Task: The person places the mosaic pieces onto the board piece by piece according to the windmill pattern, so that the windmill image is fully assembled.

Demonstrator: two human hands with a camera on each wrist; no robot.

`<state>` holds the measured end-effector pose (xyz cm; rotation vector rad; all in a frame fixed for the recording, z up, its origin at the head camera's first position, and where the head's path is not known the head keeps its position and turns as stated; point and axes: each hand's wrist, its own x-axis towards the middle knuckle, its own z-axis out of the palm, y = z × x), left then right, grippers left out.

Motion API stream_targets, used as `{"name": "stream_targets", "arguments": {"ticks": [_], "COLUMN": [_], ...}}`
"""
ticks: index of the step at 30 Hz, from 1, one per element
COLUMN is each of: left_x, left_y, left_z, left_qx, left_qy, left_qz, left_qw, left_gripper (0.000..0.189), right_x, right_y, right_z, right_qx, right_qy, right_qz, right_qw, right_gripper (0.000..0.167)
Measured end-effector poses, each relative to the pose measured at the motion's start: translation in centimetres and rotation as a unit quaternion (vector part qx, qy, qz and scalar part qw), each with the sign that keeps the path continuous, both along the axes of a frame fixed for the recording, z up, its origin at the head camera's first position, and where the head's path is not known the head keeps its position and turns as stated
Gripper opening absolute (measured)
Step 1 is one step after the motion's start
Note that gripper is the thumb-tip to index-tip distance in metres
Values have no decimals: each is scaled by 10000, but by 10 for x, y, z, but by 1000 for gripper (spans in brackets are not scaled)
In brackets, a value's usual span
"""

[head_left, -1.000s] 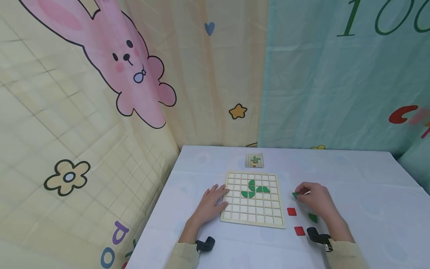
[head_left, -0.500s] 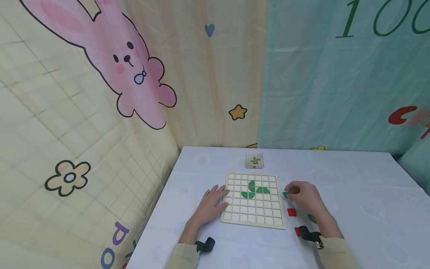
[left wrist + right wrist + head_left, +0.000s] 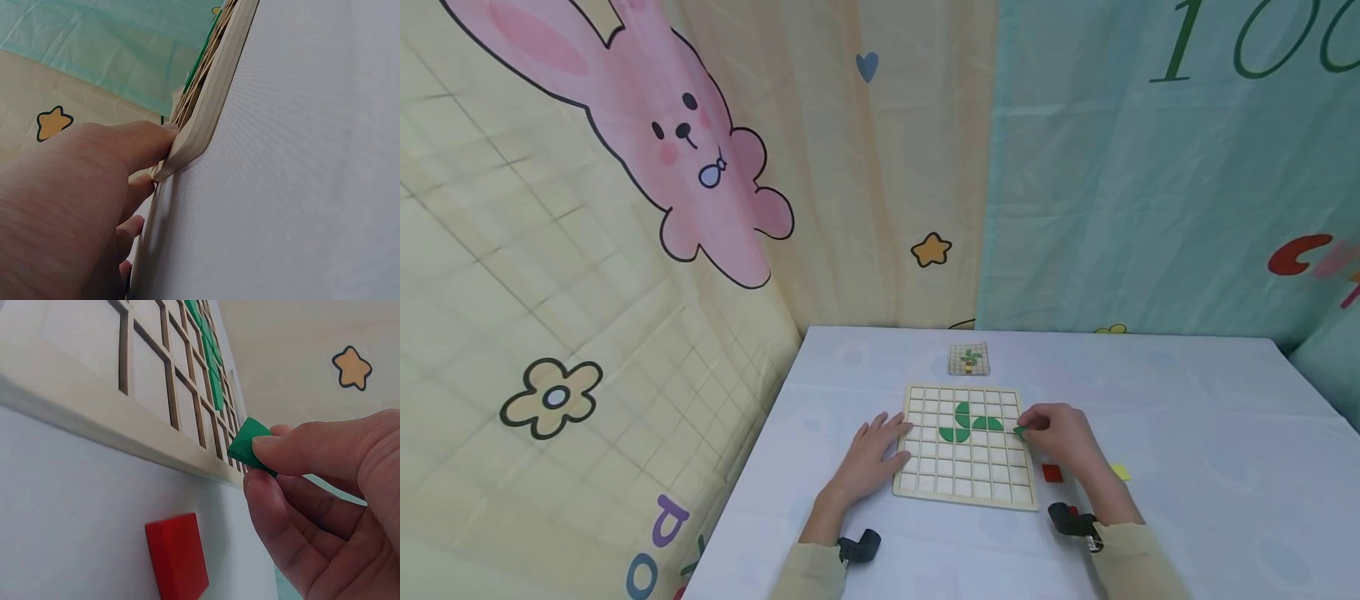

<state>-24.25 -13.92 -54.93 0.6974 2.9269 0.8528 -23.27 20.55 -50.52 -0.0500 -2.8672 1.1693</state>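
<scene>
A wooden grid board (image 3: pixel 940 485) lies on the white table with several green quarter-round tiles (image 3: pixel 987 423) set in its upper middle squares. My left hand (image 3: pixel 871 454) rests at the board's left edge, its fingers extended and the thumb touching the frame; the left wrist view shows that wooden frame (image 3: pixel 215 87) close up. Between thumb and fingers my right hand (image 3: pixel 1063 433) pinches another green quarter-round tile (image 3: pixel 247 440), held just above the board's right edge. Below that hand, a red square tile (image 3: pixel 1052 473) lies on the table beside the board.
Behind the board sits a small pattern card (image 3: pixel 958 367) showing a plant-like design on a grid. A yellow tile (image 3: pixel 1121 472) peeks out right of my right forearm. Another red tile (image 3: pixel 1072 510) is mostly covered by the black wrist camera (image 3: pixel 1067 521). Printed curtains hang beyond the table.
My right hand has moved left with the green tile, from the table to the board's right edge. Its forearm now covers the loose green tile and uncovers a yellow one. The left hand stays put.
</scene>
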Motion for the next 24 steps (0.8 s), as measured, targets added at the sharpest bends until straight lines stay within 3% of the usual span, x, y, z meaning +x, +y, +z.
{"name": "stream_targets", "arguments": {"ticks": [24], "left_x": [-1], "left_y": [1], "left_z": [3], "left_qx": [-47], "left_qy": [-94], "left_qz": [-24], "left_qw": [9999], "left_gripper": [53], "right_x": [-5], "right_y": [-35], "right_z": [-3], "right_qx": [-447], "right_qy": [185], "right_qz": [485], "right_qw": [9977], "right_gripper": [10]}}
